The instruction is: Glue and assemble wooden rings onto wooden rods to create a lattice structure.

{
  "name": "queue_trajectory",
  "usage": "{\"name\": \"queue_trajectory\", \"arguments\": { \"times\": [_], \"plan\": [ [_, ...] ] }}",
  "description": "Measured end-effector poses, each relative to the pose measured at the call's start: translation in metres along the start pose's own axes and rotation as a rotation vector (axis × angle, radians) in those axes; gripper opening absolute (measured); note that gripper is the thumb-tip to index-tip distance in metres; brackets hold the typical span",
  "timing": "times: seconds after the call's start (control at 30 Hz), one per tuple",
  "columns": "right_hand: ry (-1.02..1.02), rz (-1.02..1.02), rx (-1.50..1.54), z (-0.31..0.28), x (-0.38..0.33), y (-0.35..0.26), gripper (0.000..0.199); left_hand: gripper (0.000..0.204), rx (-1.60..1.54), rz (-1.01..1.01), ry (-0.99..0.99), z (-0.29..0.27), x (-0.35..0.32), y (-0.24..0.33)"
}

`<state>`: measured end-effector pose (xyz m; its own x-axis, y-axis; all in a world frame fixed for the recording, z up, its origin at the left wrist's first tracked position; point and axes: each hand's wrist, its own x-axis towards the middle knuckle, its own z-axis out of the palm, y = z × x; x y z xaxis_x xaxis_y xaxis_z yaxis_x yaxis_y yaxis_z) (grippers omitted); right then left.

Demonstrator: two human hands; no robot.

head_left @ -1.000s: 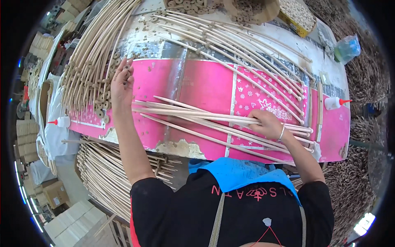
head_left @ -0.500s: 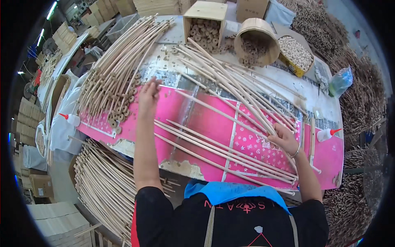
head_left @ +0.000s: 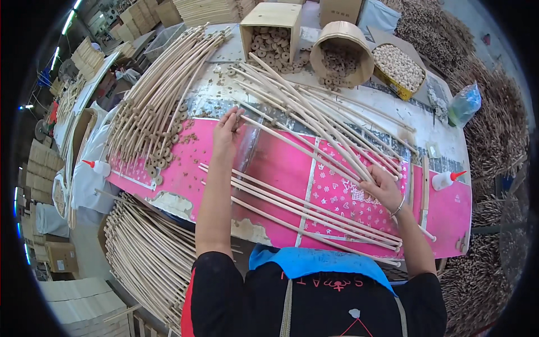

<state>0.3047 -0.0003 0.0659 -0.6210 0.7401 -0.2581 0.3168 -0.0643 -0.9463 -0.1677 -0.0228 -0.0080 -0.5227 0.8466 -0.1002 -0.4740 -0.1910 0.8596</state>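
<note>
A long pale wooden stick (head_left: 297,147) slants across the pink table cover. My right hand (head_left: 383,189) is closed around it towards its right end. At the stick's far left tip, my left hand (head_left: 228,126) has its fingers pinched together; what lies between them is too small to make out. Under my right hand passes the lower end of a pile of sticks (head_left: 314,115). Nearer my body, several separate sticks (head_left: 314,213) lie side by side, with small knobs at their right ends.
Sticks fitted with wooden rings (head_left: 151,106) are heaped at left. At the back stand a wooden box of rings (head_left: 245,42), a wooden tub (head_left: 368,59) and a yellow tray (head_left: 397,89) of pale beads. White red-tipped glue bottles (head_left: 442,181) (head_left: 101,168) flank the work. More sticks (head_left: 149,253) fill a box below.
My left hand has moved right, from beside the ringed heap to the tip of the stick, and its fingers have come together there. My right hand keeps its hold on the stick.
</note>
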Motion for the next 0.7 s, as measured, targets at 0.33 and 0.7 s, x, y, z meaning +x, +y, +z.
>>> {"name": "queue_trajectory", "arguments": {
  "times": [0.33, 0.7],
  "plan": [
    [0.035, -0.035, -0.076, -0.004, 0.01, -0.013, 0.017, 0.04, -0.002, -0.108, 0.018, 0.01, 0.011, 0.024],
    [0.03, -0.032, -0.073, -0.003, 0.018, -0.003, 0.019, 0.036, -0.205, -0.132, 0.059, 0.004, 0.012, 0.013]
  ]
}}
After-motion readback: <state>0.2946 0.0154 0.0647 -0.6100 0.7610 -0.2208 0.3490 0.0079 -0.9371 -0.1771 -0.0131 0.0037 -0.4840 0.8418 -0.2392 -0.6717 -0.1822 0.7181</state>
